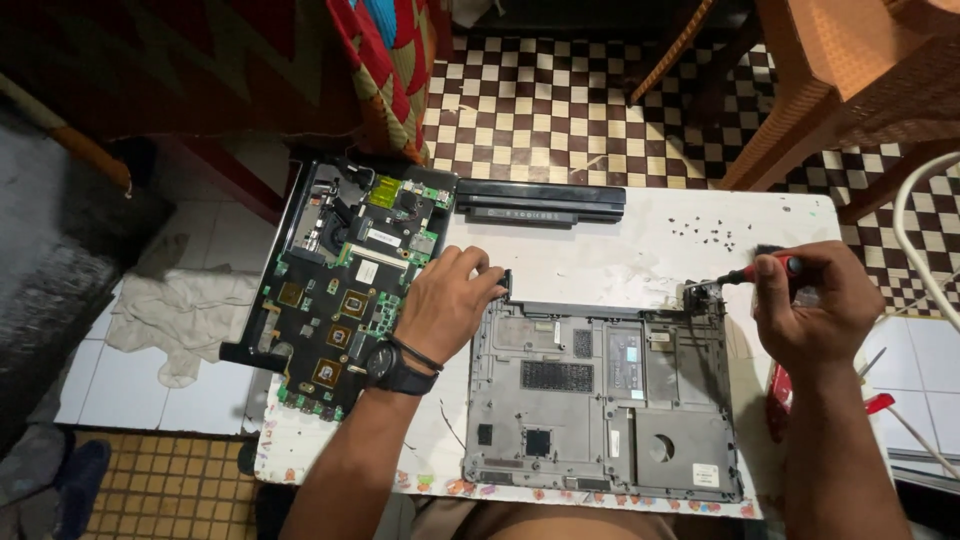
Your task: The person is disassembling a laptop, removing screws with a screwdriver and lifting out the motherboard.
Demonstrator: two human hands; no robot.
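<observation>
A grey laptop bottom case [600, 400] lies upside down on the white table [640, 235]. My left hand [448, 305], a black watch on its wrist, grips the case's far left corner hinge. My right hand [815, 300] is shut on a red-handled screwdriver [750, 272] whose tip meets the far right hinge [700, 292] of the case. A green motherboard [350, 290] in a black frame lies left of my left hand.
A long black laptop battery [540, 200] lies at the table's far edge. Several small dark screws [705, 235] are scattered far right. A red tool [778, 400] lies by the right edge. A white cloth [175, 310] sits on the floor left; a brown chair [840, 80] stands beyond.
</observation>
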